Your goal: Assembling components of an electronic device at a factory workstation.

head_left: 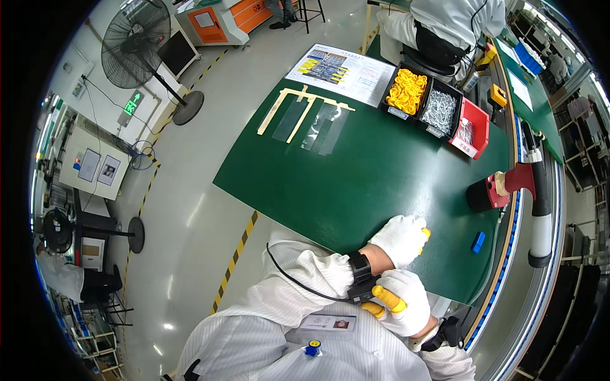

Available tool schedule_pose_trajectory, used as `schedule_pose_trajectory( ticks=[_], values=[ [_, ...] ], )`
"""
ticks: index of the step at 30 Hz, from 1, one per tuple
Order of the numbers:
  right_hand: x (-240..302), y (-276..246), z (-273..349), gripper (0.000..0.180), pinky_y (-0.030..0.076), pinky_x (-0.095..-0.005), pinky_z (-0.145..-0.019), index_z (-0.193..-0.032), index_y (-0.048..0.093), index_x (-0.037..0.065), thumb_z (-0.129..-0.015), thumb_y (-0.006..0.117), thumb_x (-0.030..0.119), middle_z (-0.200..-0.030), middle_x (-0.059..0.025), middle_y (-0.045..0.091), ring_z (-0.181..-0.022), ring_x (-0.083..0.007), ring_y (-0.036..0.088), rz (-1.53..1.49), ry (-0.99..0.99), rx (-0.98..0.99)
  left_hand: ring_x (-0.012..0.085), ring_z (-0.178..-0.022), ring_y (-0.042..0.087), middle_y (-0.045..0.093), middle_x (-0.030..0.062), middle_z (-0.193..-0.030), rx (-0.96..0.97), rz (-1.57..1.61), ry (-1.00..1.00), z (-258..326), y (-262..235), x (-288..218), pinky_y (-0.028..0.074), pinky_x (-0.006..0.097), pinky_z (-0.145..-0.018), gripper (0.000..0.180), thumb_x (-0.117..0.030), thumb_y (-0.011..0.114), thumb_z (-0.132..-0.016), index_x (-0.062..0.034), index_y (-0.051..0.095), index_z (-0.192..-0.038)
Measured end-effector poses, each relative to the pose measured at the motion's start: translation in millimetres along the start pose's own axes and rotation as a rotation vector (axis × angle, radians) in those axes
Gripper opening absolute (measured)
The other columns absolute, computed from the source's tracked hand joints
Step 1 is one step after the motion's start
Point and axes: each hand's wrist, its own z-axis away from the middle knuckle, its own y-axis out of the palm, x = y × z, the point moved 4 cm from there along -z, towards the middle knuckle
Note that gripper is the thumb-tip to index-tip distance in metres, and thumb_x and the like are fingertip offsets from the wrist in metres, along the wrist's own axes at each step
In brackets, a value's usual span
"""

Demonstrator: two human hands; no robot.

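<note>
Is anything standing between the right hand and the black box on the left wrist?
Nothing visible does. The right hand's yellow-tipped fingers lie right beside the black box; whether they touch is unclear. The black cable leaves its far side, away from those fingers.

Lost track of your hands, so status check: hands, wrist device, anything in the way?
Left hand over green table, grip hidden. Right hand beside black wrist device, contact unclear. Blue block on table, apart from both hands.
</note>
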Motion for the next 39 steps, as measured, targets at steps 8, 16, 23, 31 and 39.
schedule_pose_trajectory(
  ticks=[8,16,23,31,39],
  values=[
    [-23.6,-1.6,37.7,0.041,0.054,-0.0442,-0.082,-0.107,0.068,0.009,-0.07,0.085,0.008,-0.104,-0.0116,0.068,-0.092,-0.0357,0.067,-0.084,0.225,-0.273,0.0302,-0.096,0.065,0.064,0.0113,-0.104,-0.04,-0.015,0.012,1.6,-9.2,-3.5,0.054,0.044,-0.086,0.016,-0.02,0.069,-0.088,-0.0067,0.074,-0.097],
    [-31.5,5.1,53.6,0.037,0.052,-0.0448,-0.081,-0.103,0.065,0.01,-0.068,0.078,0.007,-0.101,-0.0106,0.065,-0.089,-0.0351,0.066,-0.099,0.344,-0.364,0.0308,-0.097,0.067,0.065,0.0116,-0.104,-0.041,-0.019,0.013,0.7,-13.0,-4.6,0.055,0.044,-0.086,0.016,-0.019,0.07,-0.088,-0.0057,0.075,-0.097],
    [-33.6,6.9,47.3,0.017,0.052,-0.039,-0.078,-0.1,0.065,0.009,-0.084,0.073,0.008,-0.096,-0.0097,0.066,-0.084,-0.0319,0.067,-0.326,0.494,-0.467,0.0311,-0.097,0.067,0.066,0.0116,-0.103,-0.029,0.002,-0.023,-1.5,-12.8,-3.8,0.056,0.044,-0.086,0.017,-0.018,0.067,-0.089,-0.0062,0.076,-0.098],
    [-23.3,-3.9,33.9,0.024,0.053,-0.0414,-0.079,-0.102,0.068,0.01,-0.08,0.078,0.012,-0.099,-0.0089,0.069,-0.086,-0.0323,0.067,-0.313,0.373,-0.381,0.0317,-0.096,0.067,0.066,0.012,-0.102,-0.052,0.024,-0.002,0.5,-13.9,-1.6,0.056,0.045,-0.087,0.018,-0.019,0.067,-0.089,-0.0061,0.076,-0.097],
    [0.2,-19.1,1.3,0.043,0.054,-0.0446,-0.081,-0.105,0.071,0.009,-0.065,0.085,0.014,-0.103,-0.0108,0.07,-0.09,-0.0344,0.068,-0.028,0.122,-0.17,0.0352,-0.1,0.068,0.069,0.0161,-0.105,-0.043,0.079,-0.014,-0.3,-13.1,0.6,0.055,0.048,-0.089,0.018,-0.019,0.069,-0.088,-0.0055,0.077,-0.097]
  ],
)
